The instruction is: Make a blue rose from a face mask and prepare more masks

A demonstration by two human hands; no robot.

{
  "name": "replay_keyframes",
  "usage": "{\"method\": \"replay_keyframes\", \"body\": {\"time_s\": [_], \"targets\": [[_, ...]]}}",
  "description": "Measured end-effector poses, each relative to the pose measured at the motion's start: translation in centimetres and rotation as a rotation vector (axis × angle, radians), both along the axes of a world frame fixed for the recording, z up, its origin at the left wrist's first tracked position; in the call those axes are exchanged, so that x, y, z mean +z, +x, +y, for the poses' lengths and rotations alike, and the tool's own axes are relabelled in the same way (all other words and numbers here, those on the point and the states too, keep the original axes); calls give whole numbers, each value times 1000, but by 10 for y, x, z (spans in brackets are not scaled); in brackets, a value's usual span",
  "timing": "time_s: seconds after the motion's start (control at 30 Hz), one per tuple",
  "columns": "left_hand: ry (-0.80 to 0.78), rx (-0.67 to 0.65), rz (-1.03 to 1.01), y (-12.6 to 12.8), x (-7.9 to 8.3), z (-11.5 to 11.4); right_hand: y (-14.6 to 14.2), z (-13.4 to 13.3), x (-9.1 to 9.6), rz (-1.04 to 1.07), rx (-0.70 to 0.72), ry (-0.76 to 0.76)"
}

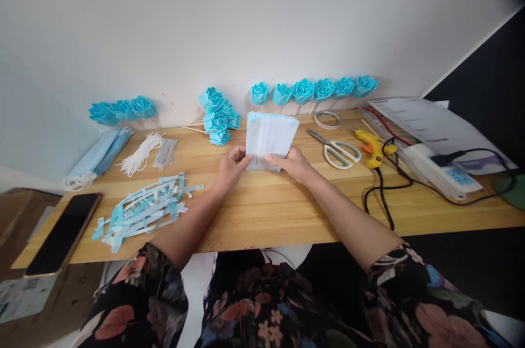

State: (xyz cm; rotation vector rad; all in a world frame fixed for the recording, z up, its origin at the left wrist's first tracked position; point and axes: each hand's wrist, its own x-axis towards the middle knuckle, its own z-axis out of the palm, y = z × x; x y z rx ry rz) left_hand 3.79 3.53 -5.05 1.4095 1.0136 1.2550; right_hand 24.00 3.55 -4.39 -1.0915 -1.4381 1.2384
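A pale blue-white sheet of face mask fabric (pixel 270 134) stands tilted up above the middle of the wooden table. My left hand (pixel 233 167) pinches its lower left edge between thumb and fingers. At the lower right, my right hand (pixel 296 164) grips the same fabric, thumb on the near face and fingers hidden behind. Just left of it lies a pile of blue paper-like flowers (pixel 218 115) on sticks. White-handled scissors (pixel 337 151) rest to the right of my right hand.
Trimmed strips (pixel 147 206), a phone (pixel 65 233), face masks (pixel 100 156), ear loops (pixel 143 152) and wires (pixel 165 152) lie left. Right are a tape roll (pixel 327 120), glue gun (pixel 373 146), cables and power strip (pixel 443 170). Flowers (pixel 303 91) line the wall.
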Motion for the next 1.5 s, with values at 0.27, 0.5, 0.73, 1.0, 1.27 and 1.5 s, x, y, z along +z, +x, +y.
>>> {"method": "replay_keyframes", "body": {"time_s": [0.27, 0.5, 0.73, 1.0, 1.27, 1.5], "targets": [[59, -40, 121, 3, -3, -1, -1, -1, -1, 44, -72, 4], [138, 23, 60, 0, 8, -6, -1, -2, 3, 111, -162, 95], [135, -36, 100, -2, 10, -7, -2, 0, 2, 37, -104, 43], [112, -77, 18, -2, 6, -6, -1, 3, -5, -19, -104, 29], [58, -35, 175, -1, -7, 1, -2, 1, -2, -53, -112, 30], [148, 60, 116, 1, -5, -2, -2, -2, 3, -71, -91, 95]]}}
